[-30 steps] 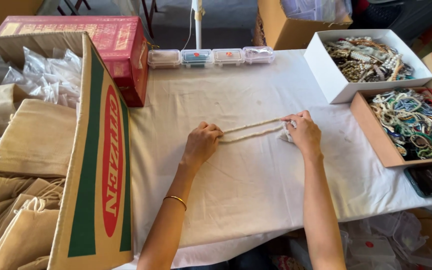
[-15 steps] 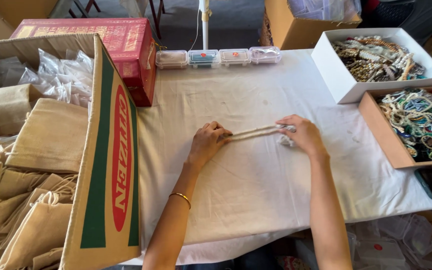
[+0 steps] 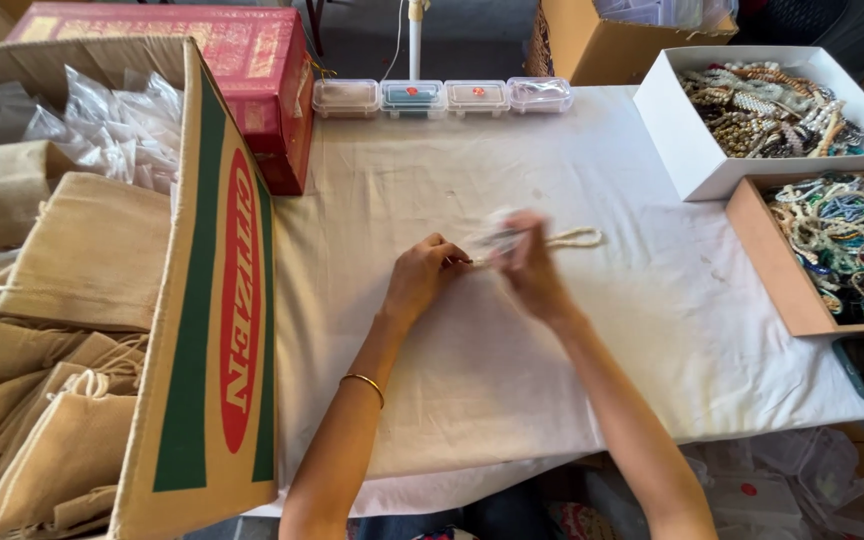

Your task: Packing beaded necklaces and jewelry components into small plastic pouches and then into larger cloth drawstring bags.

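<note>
A cream beaded string (image 3: 574, 238) lies doubled on the white tablecloth (image 3: 492, 380). My left hand (image 3: 420, 280) pinches its left end, with a gold bangle on that wrist. My right hand (image 3: 529, 266) is blurred by motion, close beside the left hand, and grips the string together with a small clear plastic bag (image 3: 492, 238). The looped end of the string sticks out to the right of my right hand.
A large cardboard box (image 3: 202, 300) of beige cloth pouches and clear bags stands at left, a red box (image 3: 252, 60) behind it. Several small clear containers (image 3: 442, 96) line the far edge. A white box (image 3: 692, 150) and a brown box (image 3: 767, 260) of bead bracelets sit right.
My right hand has swept left toward my left hand, folding the stretched string shorter, and a clear bag now shows at the fingers. The camera has shifted slightly.
</note>
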